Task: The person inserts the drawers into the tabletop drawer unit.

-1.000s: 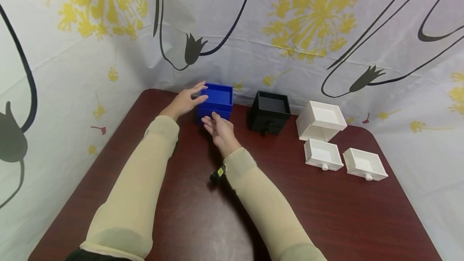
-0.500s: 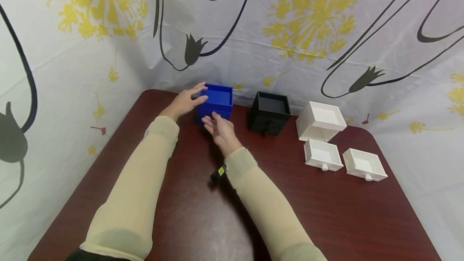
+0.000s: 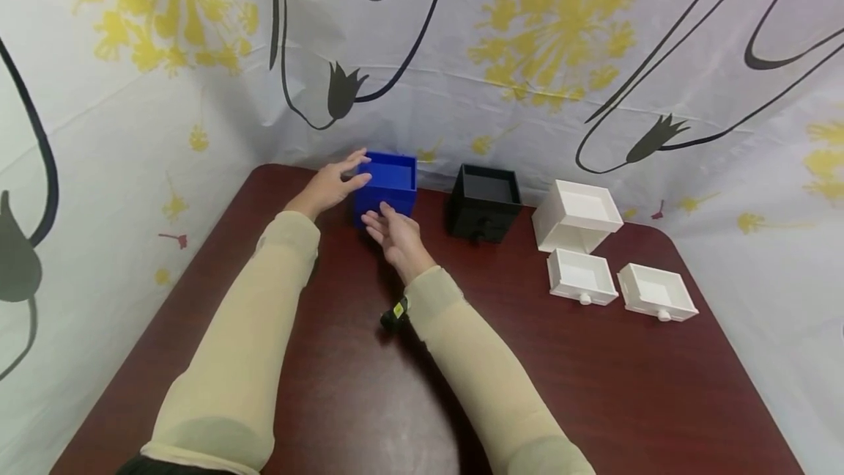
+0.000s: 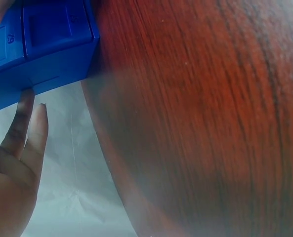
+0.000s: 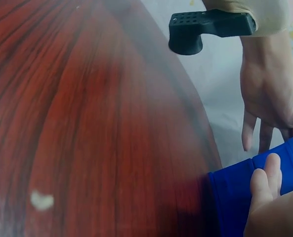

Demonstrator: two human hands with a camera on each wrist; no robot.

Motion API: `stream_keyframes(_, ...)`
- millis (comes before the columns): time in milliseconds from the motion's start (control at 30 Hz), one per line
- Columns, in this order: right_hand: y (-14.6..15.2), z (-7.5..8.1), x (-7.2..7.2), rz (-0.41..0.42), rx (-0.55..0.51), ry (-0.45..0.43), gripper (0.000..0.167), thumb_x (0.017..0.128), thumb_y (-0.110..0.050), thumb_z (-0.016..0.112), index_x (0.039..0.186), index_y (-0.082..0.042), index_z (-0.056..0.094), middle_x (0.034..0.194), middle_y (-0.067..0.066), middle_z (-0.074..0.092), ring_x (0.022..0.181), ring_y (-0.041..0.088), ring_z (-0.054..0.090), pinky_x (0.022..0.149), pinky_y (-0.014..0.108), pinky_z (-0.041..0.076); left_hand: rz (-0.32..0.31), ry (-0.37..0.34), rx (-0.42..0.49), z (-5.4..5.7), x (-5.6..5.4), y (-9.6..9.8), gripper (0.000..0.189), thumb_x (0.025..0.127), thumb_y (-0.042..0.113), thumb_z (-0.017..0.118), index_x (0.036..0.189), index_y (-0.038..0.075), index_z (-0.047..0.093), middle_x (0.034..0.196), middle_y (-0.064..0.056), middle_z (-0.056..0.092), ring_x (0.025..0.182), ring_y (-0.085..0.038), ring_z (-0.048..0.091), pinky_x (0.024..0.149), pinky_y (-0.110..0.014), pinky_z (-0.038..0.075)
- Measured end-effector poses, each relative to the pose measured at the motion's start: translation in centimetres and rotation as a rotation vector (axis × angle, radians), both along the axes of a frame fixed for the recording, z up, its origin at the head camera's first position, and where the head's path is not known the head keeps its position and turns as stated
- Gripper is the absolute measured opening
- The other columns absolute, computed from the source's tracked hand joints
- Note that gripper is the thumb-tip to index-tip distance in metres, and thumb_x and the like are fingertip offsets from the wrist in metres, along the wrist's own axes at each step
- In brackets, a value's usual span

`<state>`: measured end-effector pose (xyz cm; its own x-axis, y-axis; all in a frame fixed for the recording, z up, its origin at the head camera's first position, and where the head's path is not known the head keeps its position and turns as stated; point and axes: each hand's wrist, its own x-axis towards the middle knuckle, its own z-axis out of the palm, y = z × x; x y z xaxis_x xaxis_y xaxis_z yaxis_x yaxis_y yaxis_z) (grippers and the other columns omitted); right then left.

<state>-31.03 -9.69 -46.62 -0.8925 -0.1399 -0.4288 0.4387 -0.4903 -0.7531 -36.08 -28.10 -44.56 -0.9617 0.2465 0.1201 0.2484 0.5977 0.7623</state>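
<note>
In the head view, a blue box [image 3: 392,173] with a shallow recessed top stands at the back left of the table. My left hand [image 3: 332,185] lies along its left side, fingers extended. In the left wrist view, a fingertip of the left hand [image 4: 18,158] touches the side of the blue box [image 4: 57,37], whose front has two panels. My right hand [image 3: 398,240] is palm up at the box's front. The right wrist view has the right hand's [image 5: 270,202] fingers against the blue front [image 5: 232,192], nearly straight. Parts of both hands are hidden or cropped.
A black box with two small knobs [image 3: 486,200] stands to the right of the blue one. Farther right is a white open-fronted box [image 3: 576,215], with two white drawers [image 3: 582,277] [image 3: 658,292] before it. Patterned cloth [image 3: 527,116] hangs behind the dark red table [image 3: 356,387].
The head view has shifted slightly. Both hands stay at the blue box with little movement. A step across the box's front, seen earlier, shows less now.
</note>
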Motion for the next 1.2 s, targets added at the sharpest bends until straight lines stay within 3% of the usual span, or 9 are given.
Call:
stream_keyframes(300,0.0,-0.5,0.1,0.142,0.002,0.01,0.047,0.105,-0.012,0.058,0.149,0.001,0.047,0.126,0.02,0.068,0.118,0.029,0.067,0.104,0.041,0.048,0.005,-0.003,0.016,-0.9,-0.3,-2.2,0.065,0.102,0.055,0.054,0.157,0.02,0.043,0.167,0.011,0.02,0.149,-0.032,0.032,0.119,-0.054,0.026)
stream_keyframes(467,1.4,0.0,0.6,0.186,0.074,0.05,0.046,0.106,-0.009,0.054,0.15,0.003,0.046,0.136,0.021,0.062,0.124,0.03,0.063,0.107,0.041,0.046,0.008,-0.053,0.058,-1.2,0.2,-4.4,0.068,0.101,0.058,0.053,0.158,0.024,0.041,0.167,0.015,0.017,0.148,-0.032,0.033,0.11,-0.057,0.039)
stream_keyframes(667,6.9,0.6,2.9,0.176,0.164,0.181,0.044,0.108,-0.01,0.051,0.147,0.009,0.044,0.138,0.027,0.058,0.119,0.029,0.065,0.109,0.044,0.044,0.011,-0.11,0.088,-0.9,0.6,-6.4,0.069,0.101,0.058,0.051,0.16,0.027,0.034,0.167,0.018,0.012,0.15,-0.031,0.028,0.104,-0.061,0.043)
stream_keyframes(800,11.6,0.6,4.6,0.163,0.174,0.183,0.041,0.107,-0.008,0.049,0.143,0.012,0.045,0.128,0.025,0.065,0.107,0.025,0.07,0.108,0.045,0.044,0.008,-0.103,0.063,-0.5,0.4,-7.6,0.069,0.102,0.057,0.05,0.161,0.025,0.033,0.168,0.016,0.011,0.15,-0.034,0.028,0.103,-0.062,0.043)
stream_keyframes(833,13.4,-0.8,4.1,0.174,0.135,0.194,0.039,0.106,-0.008,0.052,0.14,0.011,0.049,0.125,0.023,0.067,0.105,0.024,0.07,0.106,0.044,0.046,0.008,-0.101,0.058,-0.5,0.3,-7.9,0.069,0.102,0.056,0.05,0.161,0.024,0.033,0.168,0.015,0.011,0.149,-0.034,0.029,0.103,-0.062,0.044)
stream_keyframes(933,17.0,-0.9,4.9,0.203,0.16,0.17,0.044,0.108,-0.01,0.048,0.145,0.013,0.042,0.133,0.025,0.061,0.103,0.02,0.068,0.104,0.038,0.049,0.008,-0.101,0.049,-0.3,0.2,-8.7,0.069,0.103,0.054,0.051,0.161,0.021,0.033,0.169,0.012,0.011,0.148,-0.036,0.03,0.102,-0.062,0.044)
stream_keyframes(1033,20.0,-1.4,5.3,0.267,0.206,0.126,0.05,0.109,-0.012,0.043,0.151,0.013,0.03,0.149,0.031,0.044,0.107,0.018,0.066,0.106,0.035,0.047,0.018,-0.106,0.043,-0.1,0.4,-10.0,0.068,0.104,0.05,0.052,0.161,0.019,0.033,0.169,0.01,0.011,0.148,-0.038,0.03,0.101,-0.062,0.044)
stream_keyframes(1067,20.4,-0.3,6.3,0.274,0.25,0.089,0.053,0.11,-0.012,0.038,0.153,0.014,0.023,0.152,0.031,0.039,0.107,0.016,0.065,0.108,0.034,0.045,0.017,-0.109,0.041,0.0,0.4,-10.3,0.068,0.104,0.05,0.052,0.161,0.018,0.033,0.169,0.01,0.01,0.148,-0.038,0.03,0.101,-0.063,0.044)
stream_keyframes(1200,24.2,-1.2,6.6,0.283,0.223,-0.011,0.04,0.111,-0.012,0.037,0.143,0.011,0.032,0.133,0.024,0.058,0.103,0.016,0.068,0.104,0.034,0.048,0.005,-0.118,0.047,0.2,0.8,-11.4,0.068,0.104,0.048,0.054,0.16,0.015,0.034,0.17,0.008,0.011,0.148,-0.039,0.031,0.101,-0.063,0.044)
